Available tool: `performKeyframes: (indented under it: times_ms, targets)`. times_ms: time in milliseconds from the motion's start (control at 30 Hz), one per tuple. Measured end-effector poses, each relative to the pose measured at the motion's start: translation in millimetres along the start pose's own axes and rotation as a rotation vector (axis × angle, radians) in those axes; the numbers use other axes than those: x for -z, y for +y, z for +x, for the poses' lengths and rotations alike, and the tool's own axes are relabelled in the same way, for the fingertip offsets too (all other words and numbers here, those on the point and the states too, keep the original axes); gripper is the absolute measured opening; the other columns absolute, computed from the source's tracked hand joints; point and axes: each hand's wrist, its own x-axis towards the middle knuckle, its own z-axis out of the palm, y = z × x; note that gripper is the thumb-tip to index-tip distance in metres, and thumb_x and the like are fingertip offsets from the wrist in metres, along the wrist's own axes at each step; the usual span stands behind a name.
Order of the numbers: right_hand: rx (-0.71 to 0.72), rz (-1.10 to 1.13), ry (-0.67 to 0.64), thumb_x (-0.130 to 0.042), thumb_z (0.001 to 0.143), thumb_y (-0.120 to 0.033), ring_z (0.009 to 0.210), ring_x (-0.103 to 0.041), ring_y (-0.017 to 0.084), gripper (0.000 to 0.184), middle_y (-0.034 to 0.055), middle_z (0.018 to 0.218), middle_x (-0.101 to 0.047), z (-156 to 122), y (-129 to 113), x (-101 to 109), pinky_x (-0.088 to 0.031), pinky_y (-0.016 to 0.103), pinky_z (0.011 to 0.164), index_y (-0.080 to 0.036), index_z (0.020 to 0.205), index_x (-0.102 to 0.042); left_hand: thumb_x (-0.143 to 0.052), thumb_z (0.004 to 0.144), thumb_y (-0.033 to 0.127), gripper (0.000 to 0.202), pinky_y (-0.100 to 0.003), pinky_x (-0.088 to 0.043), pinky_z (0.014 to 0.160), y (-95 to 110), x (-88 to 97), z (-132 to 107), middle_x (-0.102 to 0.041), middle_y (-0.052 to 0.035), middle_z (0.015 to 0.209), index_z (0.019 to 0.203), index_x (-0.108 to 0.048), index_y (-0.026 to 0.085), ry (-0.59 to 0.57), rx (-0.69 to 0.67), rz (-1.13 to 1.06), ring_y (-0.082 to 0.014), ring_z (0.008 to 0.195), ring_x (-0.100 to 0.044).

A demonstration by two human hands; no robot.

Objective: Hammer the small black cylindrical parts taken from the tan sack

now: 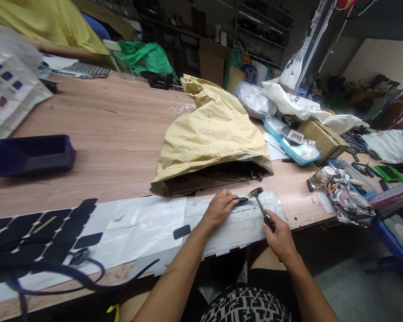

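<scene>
My left hand (pixel 219 206) pinches a small black strip-like piece (pixel 242 200) and rests over the white board (pixel 221 237) at the table's near edge. In my right hand (pixel 278 235) is a small hammer (pixel 261 206), gripped by its black handle. Its head, with a yellowish face on one side, hovers by the far tip of the black piece; whether they touch I cannot tell. Just beyond both hands lies a big yellow sack (pixel 211 134), its dark mouth facing me. A black rounded patch (pixel 182 231) lies left of my left forearm.
Black pads (pixel 43 228) lie in rows on white sheeting at left, with black cables (pixel 70 273) in front. A dark blue tray (pixel 32 154) stands farther back. To the right are a blue basket (pixel 356 176), a jar (pixel 323 177) and a cardboard box (pixel 324 138). A person in yellow (pixel 53 22) sits across.
</scene>
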Motion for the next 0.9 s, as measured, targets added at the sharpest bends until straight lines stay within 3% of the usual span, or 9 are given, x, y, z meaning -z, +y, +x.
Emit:
performKeyframes:
  times_ms: [300,900]
  targets:
    - [-0.043,0.037,0.001,-0.055,0.086,-0.026,0.108,-0.069,0.029,0.048,0.0125,0.124,-0.072,0,2,-1,-0.056,0.042,0.097,-0.013,0.132,-0.066,-0.047,0.097,0.039,0.034,-0.033,-0.044,0.079,5,5.3,0,-0.063,-0.0045,0.082,0.091,-0.075,0.021,-0.027,0.024,-0.008,-0.0206,0.085,-0.059]
    - [-0.052,0.084,-0.002,-0.057,0.086,-0.025,0.103,-0.07,0.026,0.047,0.0096,0.119,-0.074,1,-3,0,-0.058,0.038,0.092,-0.017,0.131,-0.066,-0.042,0.098,0.044,0.038,-0.031,-0.047,0.078,14,10.1,1,-0.063,-0.0045,0.089,0.09,-0.071,0.02,0.015,0.088,-0.077,-0.02,0.086,-0.061]
